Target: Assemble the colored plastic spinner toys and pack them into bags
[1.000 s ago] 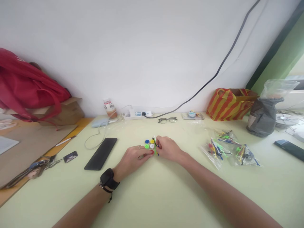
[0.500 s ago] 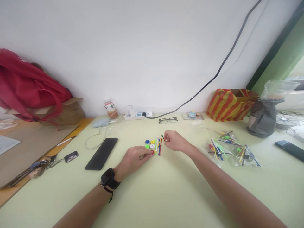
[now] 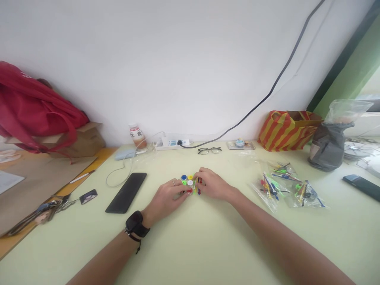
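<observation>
Small round plastic discs lie close together at mid-table: a blue disc (image 3: 184, 177), a yellow disc (image 3: 190, 177), a green disc (image 3: 184, 183), a white disc (image 3: 190, 183) and a red disc (image 3: 189, 190). My left hand (image 3: 164, 200) reaches in from the left, thumb and forefinger closed at the red disc. Just right of the discs lie thin coloured plastic sticks (image 3: 199, 192), partly covered by my right hand (image 3: 212, 184). Its fingertips are bent together over the sticks; what they pinch is hidden.
A black phone (image 3: 126, 192) lies left of my left hand. Clear bags of similar parts (image 3: 307, 194) are at the right. Behind are eyeglasses (image 3: 209, 150), a power strip (image 3: 172, 144), a bottle (image 3: 137, 136) and a striped bag (image 3: 289, 130). Keys (image 3: 61, 202) lie far left.
My right hand has moved left and slightly down, from beside the sticks, where it held a thin black and white piece, to over them. My left hand stays at the red disc.
</observation>
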`<state>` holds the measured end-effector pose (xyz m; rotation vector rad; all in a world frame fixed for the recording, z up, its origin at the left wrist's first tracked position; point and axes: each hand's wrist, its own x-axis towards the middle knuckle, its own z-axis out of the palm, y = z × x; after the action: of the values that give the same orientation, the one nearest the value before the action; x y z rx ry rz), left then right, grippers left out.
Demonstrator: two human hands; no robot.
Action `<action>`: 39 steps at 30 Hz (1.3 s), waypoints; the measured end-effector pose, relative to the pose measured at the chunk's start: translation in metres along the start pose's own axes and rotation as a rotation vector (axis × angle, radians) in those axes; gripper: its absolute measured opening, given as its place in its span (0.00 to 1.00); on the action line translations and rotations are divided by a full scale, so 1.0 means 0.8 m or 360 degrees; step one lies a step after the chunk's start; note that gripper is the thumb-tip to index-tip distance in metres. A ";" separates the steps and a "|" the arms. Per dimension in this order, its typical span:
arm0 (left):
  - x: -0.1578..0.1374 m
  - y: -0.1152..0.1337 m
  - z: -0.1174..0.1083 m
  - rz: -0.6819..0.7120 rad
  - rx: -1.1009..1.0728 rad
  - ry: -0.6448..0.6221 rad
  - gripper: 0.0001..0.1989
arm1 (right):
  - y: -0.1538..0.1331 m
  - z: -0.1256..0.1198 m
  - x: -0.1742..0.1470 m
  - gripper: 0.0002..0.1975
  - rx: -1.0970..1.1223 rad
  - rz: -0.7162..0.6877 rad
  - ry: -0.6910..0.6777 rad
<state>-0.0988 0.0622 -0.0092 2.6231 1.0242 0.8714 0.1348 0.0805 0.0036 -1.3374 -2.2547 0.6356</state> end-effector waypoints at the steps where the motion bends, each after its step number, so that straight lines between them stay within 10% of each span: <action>1: 0.000 0.000 0.000 -0.0005 0.0002 -0.0013 0.10 | 0.000 0.000 -0.001 0.08 0.0002 -0.0013 -0.0009; 10: 0.003 0.004 -0.009 -0.0068 0.0101 0.0060 0.15 | 0.018 -0.021 0.004 0.06 -0.0018 0.0090 0.0060; 17: -0.002 0.001 -0.010 -0.0221 0.0172 -0.0324 0.30 | 0.025 -0.008 0.006 0.12 0.0130 0.0118 -0.0028; 39: -0.004 -0.014 -0.002 -0.0273 0.0242 -0.0449 0.31 | -0.007 0.020 0.004 0.10 0.0370 0.0042 0.0041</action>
<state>-0.1077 0.0680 -0.0135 2.6285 1.2533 0.3858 0.1202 0.0782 -0.0057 -1.2549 -2.0722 0.8555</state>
